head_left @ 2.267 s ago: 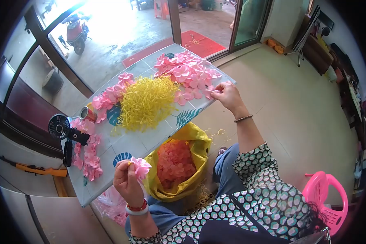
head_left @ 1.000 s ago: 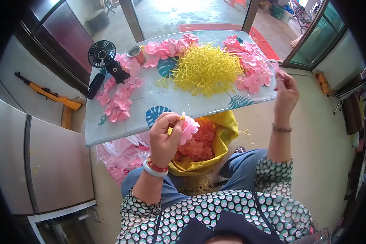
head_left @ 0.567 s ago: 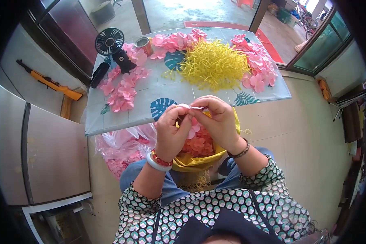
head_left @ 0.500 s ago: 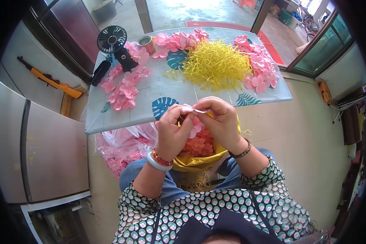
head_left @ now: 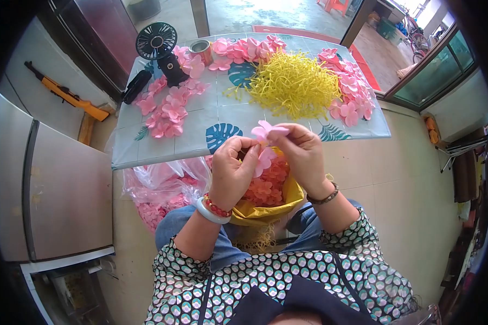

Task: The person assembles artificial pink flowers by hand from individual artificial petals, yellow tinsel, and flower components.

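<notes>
In the head view, a glossy, pale tiled floor (head_left: 385,187) surrounds a bench (head_left: 160,151) covered with smooth, light blue sheeting printed with dark teal leaves. On it sits a tangled heap of thin yellow strands (head_left: 294,85). Soft, rounded pink petal pieces (head_left: 352,89) lie in overlapping clusters to the right of the heap, behind it and along the bench's left part. Below the near edge, a creased yellow bag (head_left: 265,215) holds ruffled coral-pink blossoms (head_left: 264,190); to its left, a clear, crinkled plastic bag (head_left: 173,176) shows pink pieces too.

The pink flower (head_left: 265,158) is between the person's hands, just above the yellow bag. The left hand (head_left: 230,170) pinches it near its centre between thumb and fingers; the right hand (head_left: 302,156) has thumb and fingers pressed together on a thin pink petal piece (head_left: 267,130) at its top.

Counted, there are two bags, one black fan (head_left: 156,41) with a round cage, one open metal can (head_left: 201,52) and one elongated black object (head_left: 137,86). Two bands circle the left wrist, one the right. The strands and petal pieces are too many to count.
</notes>
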### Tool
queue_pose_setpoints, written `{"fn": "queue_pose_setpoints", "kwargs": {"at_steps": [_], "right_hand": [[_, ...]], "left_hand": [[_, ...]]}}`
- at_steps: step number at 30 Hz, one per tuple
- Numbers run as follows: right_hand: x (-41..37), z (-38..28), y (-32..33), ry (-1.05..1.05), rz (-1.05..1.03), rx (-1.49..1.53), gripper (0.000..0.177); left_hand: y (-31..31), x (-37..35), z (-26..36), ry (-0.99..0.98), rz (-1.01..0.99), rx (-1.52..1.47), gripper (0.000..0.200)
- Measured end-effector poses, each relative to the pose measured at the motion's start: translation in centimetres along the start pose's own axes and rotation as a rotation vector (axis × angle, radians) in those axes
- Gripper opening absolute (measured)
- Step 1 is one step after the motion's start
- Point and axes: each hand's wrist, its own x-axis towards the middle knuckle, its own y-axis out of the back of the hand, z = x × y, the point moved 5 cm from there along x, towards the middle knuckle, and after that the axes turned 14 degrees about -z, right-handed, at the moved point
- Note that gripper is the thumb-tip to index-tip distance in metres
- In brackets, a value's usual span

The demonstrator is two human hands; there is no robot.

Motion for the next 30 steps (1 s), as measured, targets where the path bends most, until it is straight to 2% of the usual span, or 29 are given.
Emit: {"fn": "queue_pose_setpoints", "kwargs": {"at_steps": [2,5,6,9,10,19,27,30], "right_hand": [[0.2,-1.1,0.2,0.122,0.065,-0.064,0.012],[0.1,-3.1,-1.2,0.403,-0.019,-0.559,0.011],[0.0,-2.2,-1.6,0.343,-0.041,-0.528,0.011],[-0.4,0.2,-1.9,-0.012,-0.06,-0.193,0.013],[-0.5,1.0,-2.0,-0.015,-0.048,0.029,0.016],[-0.5,1.8,-2.1,-0.013,-0.04,0.159,0.017],[-0.5,1.2,-2.4,0.04,-0.054,0.059,0.016],[-0.6,1.3,-2.4,0.047,-0.066,-0.065,0.016]], "left_hand": [[-0.1,0.0,0.1,0.016,-0.033,0.044,0.009],[-0.4,0.1,1.0,-0.056,-0.035,0.174,0.007],[-0.6,0.1,1.3,-0.095,-0.03,0.23,0.007],[-0.5,0.0,1.8,-0.188,0.053,0.289,0.007],[-0.4,-0.1,1.7,-0.167,0.077,0.276,0.008],[0.1,-0.4,0.5,-0.098,0.147,0.07,0.011],[0.1,-0.4,1.0,-0.151,0.112,0.16,0.007],[0.2,-0.4,0.8,-0.143,0.146,0.081,0.007]]}}
